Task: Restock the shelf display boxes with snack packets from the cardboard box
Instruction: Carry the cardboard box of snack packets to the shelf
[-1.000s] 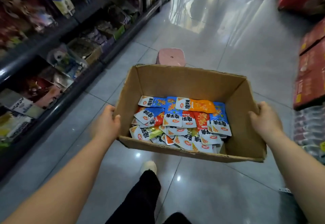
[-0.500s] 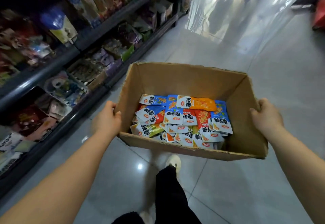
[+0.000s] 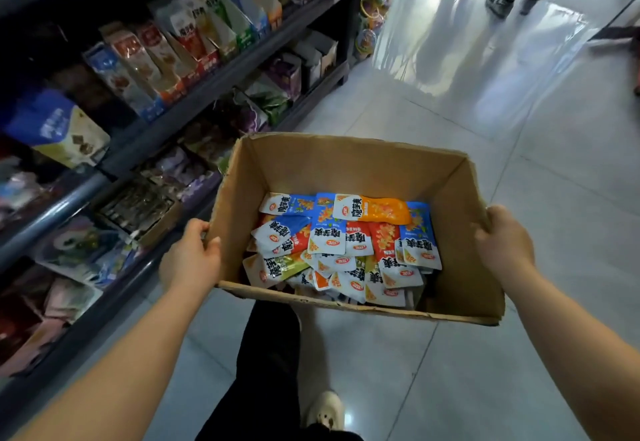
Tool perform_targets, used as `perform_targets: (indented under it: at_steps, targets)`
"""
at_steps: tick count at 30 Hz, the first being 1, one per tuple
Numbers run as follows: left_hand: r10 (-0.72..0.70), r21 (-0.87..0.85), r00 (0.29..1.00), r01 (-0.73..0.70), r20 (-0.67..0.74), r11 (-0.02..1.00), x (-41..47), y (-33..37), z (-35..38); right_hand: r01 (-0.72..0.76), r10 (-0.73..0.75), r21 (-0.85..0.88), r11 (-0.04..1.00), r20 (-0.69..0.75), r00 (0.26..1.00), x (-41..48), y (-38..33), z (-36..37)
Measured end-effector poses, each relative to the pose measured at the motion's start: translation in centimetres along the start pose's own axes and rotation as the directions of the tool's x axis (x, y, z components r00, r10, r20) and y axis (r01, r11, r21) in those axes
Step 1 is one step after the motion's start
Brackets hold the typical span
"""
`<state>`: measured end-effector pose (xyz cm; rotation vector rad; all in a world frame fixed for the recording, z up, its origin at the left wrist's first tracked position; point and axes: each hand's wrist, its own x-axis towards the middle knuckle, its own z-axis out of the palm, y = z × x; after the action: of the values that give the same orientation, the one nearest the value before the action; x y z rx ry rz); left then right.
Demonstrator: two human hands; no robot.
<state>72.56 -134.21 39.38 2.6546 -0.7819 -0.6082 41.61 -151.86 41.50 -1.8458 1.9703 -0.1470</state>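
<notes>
The cardboard box [image 3: 346, 170] is held above the tiled floor [image 3: 519, 129]. The left hand [image 3: 190, 260] has its grip clamped on the box's left wall, and the right hand [image 3: 504, 243] is clamped on its right wall. Inside lie heaped snack packets [image 3: 346, 243]. On the shelf [image 3: 207, 87] at left stand display boxes [image 3: 138, 208].

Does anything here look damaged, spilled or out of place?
Only small things. The cardboard box has a ragged, uneven rim, worst at its near right corner. The snack packets inside lie in a loose jumble, facing all ways. Nothing is spilled.
</notes>
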Motion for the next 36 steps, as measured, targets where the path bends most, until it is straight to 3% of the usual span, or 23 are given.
perform_targets:
  at_steps: [7, 14, 21, 25, 29, 36]
  targets:
    - [0.007, 0.021, 1.0, -0.007, 0.015, 1.0, 13.2, 5.6, 0.2, -0.036, 0.036, -0.003, 0.999, -0.004, 0.999, 11.4, -8.2, 2.1]
    - [0.003, -0.087, 1.0, -0.003, 0.003, 0.996, 22.5, 11.0, -0.2, -0.054, 0.054, 0.017, 0.998, 0.004, 0.999, 20.3, -13.3, 2.0]
    - [-0.06, -0.182, 0.997, 0.051, -0.049, 0.982, 25.3, 18.2, 2.9, 0.036, -0.036, -0.002, 0.999, 0.058, 0.998, 30.9, -13.9, 0.3]
    - [-0.191, -0.092, 0.977, 0.182, -0.094, 0.979, 24.7, 23.3, 6.3, 0.126, -0.127, 0.018, 0.992, 0.111, 0.986, 38.2, -12.7, -0.7]
    - [-0.309, -0.124, 0.939, 0.292, -0.148, 0.948, 23.6, 28.5, 8.2, 0.207, -0.205, 0.005, 0.978, 0.16, 0.966, 44.3, -12.6, -2.8]
    - [-0.405, -0.15, 0.903, 0.385, -0.144, 0.911, 25.9, 30.5, 8.9, 0.29, -0.284, 0.006, 0.957, 0.229, 0.931, 49.8, -15.8, -3.2]
